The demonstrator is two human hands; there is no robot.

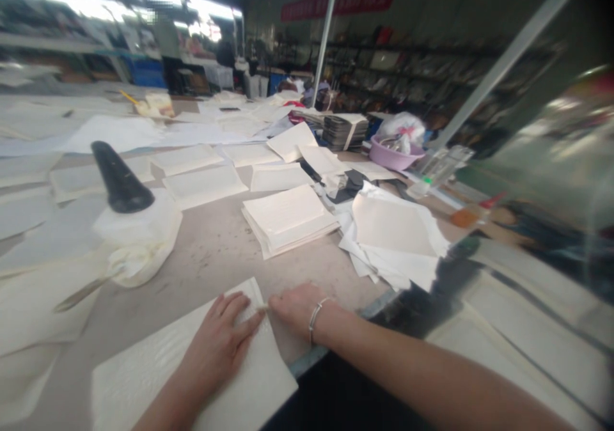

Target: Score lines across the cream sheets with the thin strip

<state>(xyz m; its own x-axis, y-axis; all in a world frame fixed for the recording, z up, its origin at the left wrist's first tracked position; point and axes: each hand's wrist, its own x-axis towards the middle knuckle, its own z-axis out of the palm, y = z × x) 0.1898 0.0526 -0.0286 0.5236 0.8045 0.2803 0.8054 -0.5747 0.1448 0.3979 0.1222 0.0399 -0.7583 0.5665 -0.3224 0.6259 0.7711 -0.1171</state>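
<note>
**Head view: pressing down a white sheet at the edge**

Head cam looks down at both hands on a big white sheet (144, 380) lying flat on the grey surface (215, 258). Left hand (218, 341) is spread out flat, palm down on the sheet, not grasping anything, just pinning it. Right hand (295, 306) sits just beside it at the sheet's far corner, fingertips seemingly pinching the edge, though I can't tell how tight that grip is. Looks to me like the step is lining up or creasing that corner; next move probably needs the flat hand to keep the sheet from sliding. Beyond the hands: a stack of white sheets (288, 220), and off to the left a black cone (119, 178) on a white wad.
</note>
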